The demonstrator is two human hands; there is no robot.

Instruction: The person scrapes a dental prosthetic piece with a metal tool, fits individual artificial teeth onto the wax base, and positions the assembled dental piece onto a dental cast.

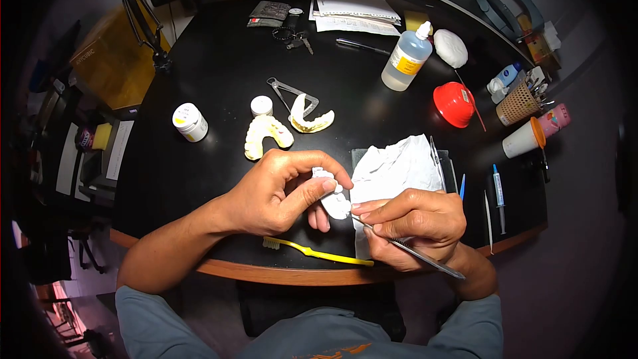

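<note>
My left hand (286, 189) is closed around a white plaster dental model (335, 205), thumb on top and fingers underneath. Between the fingers and thumb of my right hand (419, 223) is a slim metal dental carving tool (425, 259). Its working end points at the model's right edge; whether it touches cannot be made out. Under and beyond my right hand lies a crumpled white paper towel (395, 169). Two yellowish dental casts (268, 134) rest past my left hand, close to a metal caliper (297, 92). A yellow toothbrush (319, 253) lies along the near table edge.
A white jar (191, 122) stands at left. A clear bottle (407, 60), a red rubber bowl (454, 104) and a woven tool holder (518, 105) stand at right. A blue syringe (498, 189) lies near the right edge. Papers (355, 12) and keys (300, 41) lie far back.
</note>
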